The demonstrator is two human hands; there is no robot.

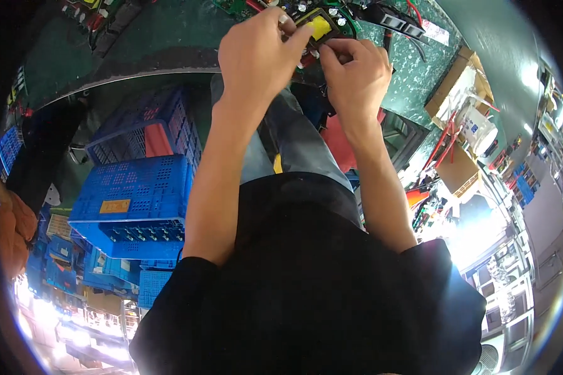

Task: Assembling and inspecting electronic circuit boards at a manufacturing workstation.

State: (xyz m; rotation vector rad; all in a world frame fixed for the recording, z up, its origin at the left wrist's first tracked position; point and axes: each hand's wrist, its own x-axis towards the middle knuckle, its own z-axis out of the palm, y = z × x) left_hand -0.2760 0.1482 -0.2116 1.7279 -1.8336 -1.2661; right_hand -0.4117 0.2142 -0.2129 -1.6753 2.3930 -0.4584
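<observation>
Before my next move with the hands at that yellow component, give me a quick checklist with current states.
1. Left hand at the yellow component: ok.
2. Right hand close by, on the component's near side: ok.
3. Firm fingertip grip: cannot tell; the contact is partly hidden.
4. Green circuit board fully in view: not ok; the picture's upper edge cuts it off.
5. Black block outside both hands' grasp: ok.

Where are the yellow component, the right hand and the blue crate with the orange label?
Yellow component (321,27), head view: its yellow surface.
Right hand (359,67), head view: its back.
Blue crate (147,187), head view: its side wall.
</observation>
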